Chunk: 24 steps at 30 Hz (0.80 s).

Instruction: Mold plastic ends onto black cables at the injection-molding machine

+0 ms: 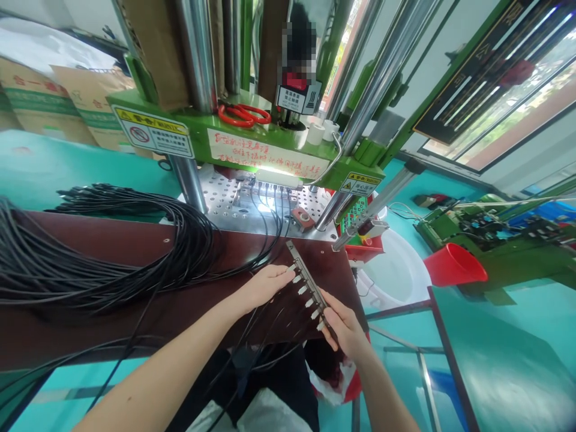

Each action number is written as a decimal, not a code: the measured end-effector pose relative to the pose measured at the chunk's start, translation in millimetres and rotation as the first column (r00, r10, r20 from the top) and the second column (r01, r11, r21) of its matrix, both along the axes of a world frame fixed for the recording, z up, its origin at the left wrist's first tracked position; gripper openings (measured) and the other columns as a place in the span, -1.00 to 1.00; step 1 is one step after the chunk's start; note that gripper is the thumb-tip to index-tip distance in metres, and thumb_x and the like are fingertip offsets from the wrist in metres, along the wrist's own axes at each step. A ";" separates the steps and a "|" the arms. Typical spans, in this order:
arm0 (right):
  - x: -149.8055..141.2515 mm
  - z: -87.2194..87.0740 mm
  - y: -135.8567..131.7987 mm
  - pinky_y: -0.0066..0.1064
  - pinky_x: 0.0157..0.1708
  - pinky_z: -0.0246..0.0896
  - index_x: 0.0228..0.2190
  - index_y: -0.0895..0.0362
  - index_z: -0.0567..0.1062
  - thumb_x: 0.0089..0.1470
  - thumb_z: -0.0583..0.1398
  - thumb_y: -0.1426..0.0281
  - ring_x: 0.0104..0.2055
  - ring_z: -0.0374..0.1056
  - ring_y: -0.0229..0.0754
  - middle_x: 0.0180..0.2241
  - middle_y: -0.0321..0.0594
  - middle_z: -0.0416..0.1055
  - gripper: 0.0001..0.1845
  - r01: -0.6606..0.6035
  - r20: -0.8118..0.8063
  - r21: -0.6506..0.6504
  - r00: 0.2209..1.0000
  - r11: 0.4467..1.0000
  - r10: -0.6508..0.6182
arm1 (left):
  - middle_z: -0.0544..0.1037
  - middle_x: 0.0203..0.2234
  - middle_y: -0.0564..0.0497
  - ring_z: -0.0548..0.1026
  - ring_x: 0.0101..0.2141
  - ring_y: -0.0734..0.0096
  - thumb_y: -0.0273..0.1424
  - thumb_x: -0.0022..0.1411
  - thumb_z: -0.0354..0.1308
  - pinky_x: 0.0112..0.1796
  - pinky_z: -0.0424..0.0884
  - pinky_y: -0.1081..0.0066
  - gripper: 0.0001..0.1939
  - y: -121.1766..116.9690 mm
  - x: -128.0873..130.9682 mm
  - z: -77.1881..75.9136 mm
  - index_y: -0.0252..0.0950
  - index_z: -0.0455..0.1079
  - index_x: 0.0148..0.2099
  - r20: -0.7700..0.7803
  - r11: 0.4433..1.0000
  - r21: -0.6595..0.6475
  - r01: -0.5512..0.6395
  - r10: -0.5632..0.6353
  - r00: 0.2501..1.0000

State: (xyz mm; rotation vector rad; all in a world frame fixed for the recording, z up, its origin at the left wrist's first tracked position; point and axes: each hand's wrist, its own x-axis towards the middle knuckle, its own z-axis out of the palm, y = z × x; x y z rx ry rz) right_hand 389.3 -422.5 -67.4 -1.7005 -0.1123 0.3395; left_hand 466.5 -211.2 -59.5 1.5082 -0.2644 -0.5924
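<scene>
Metal bar [308, 278], one, narrow: slanting between the two hands above the brown table [333, 264], its far end pointing toward the press [201, 127]. Right hand [346, 327]: gripping the near end of the bar, thumb above, fingers wrapping beneath. Left hand [267, 287]: closing thumb and fingertips on the end plug [292, 269], toward the bar's far end. Row of pale plugs [308, 303]: sticking out along the bar's side facing the left hand, running down toward the right fingers. Thin black cables: trailing below the left hand. Large cable bundle [193, 240]: lying beyond the left forearm, well to its left. Second set of plugs and cables: sitting in the metal fixture [265, 201] ahead of both hands. Handling notes, by judgement: the right hand is best bracing the bar without twisting; the left fingertips are best pressing on the plug body, not pulling on its cable, and working square to the bar. Slack below the left wrist is worth keeping loose, since a snagging cable could be tilting a plug out of line.
</scene>
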 end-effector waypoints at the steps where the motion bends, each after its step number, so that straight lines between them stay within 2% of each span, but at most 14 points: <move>1: 0.1 -0.4 -0.2 -0.56 -0.75 -0.22 0.10 0.14 0.18 0.18 -0.01 0.23 -0.75 -0.05 -0.47 -0.65 -0.41 0.17 -0.51 -0.005 0.001 0.001 1.000 1.000 0.005 | 0.10 -0.72 0.20 0.06 -0.69 0.61 -0.03 0.08 -0.04 -0.65 0.02 0.54 -0.58 0.9 0.5 -0.2 -0.28 0.12 -0.54 -0.014 1.000 -0.015 0.006 -0.006 1.000; 10: 1.2 -1.2 -1.1 -0.56 -0.77 -0.21 0.11 0.14 0.18 0.17 -0.01 0.20 -0.76 -0.05 -0.47 -0.65 -0.40 0.18 -0.49 -0.015 -0.005 -0.017 1.000 1.000 0.014 | 0.12 -0.74 0.20 0.04 -0.70 0.62 -0.01 0.03 0.01 -0.65 -0.01 0.53 -0.57 0.0 3.7 1.3 -0.29 0.15 -0.56 -0.051 0.999 -0.038 0.024 -0.026 0.998; 16: 0.9 5.2 3.5 -0.57 -0.76 -0.14 0.14 0.17 0.09 0.19 -0.05 0.18 -0.76 -0.04 -0.44 -0.72 -0.47 0.06 -0.44 -0.091 0.031 -0.145 0.995 0.985 0.096 | 0.04 -0.76 0.22 0.01 -0.72 0.64 -0.06 0.01 0.06 -0.67 -0.05 0.53 -0.58 5.7 8.6 -2.7 -0.27 0.09 -0.60 -0.068 0.999 -0.035 0.022 -0.025 0.997; 19: 1.1 6.9 6.0 -0.55 -0.74 -0.08 0.15 0.15 0.09 0.19 -0.06 0.20 -0.75 -0.02 -0.44 -0.70 -0.45 0.10 -0.46 -0.097 0.038 -0.195 0.994 0.976 0.106 | 0.06 -0.76 0.22 0.02 -0.72 0.63 -0.07 0.01 0.05 -0.66 -0.02 0.52 -0.60 7.3 11.4 -7.6 -0.28 0.11 -0.60 -0.061 0.997 -0.044 0.059 -0.061 0.996; 22: 1.8 7.1 7.4 -0.55 -0.75 -0.08 0.14 0.15 0.09 0.20 -0.07 0.23 -0.76 -0.02 -0.43 -0.71 -0.46 0.09 -0.49 -0.097 0.050 -0.237 0.992 0.967 0.112 | 0.06 -0.77 0.21 0.04 -0.72 0.59 -0.07 0.05 -0.02 -0.65 0.02 0.50 -0.60 3.3 14.0 -7.2 -0.25 0.09 -0.61 0.002 0.997 0.045 0.058 -0.058 0.998; 24: 2.2 6.9 8.3 -0.56 -0.76 -0.10 0.13 0.14 0.08 0.18 -0.03 0.26 -0.76 -0.02 -0.42 -0.72 -0.47 0.10 -0.49 -0.078 0.038 -0.255 0.995 0.964 0.091 | 0.15 -0.74 0.16 0.14 -0.69 0.53 -0.12 0.09 -0.06 -0.60 0.07 0.47 -0.63 -0.6 15.5 -0.7 -0.25 0.10 -0.61 0.174 0.977 0.211 -0.006 -0.031 0.984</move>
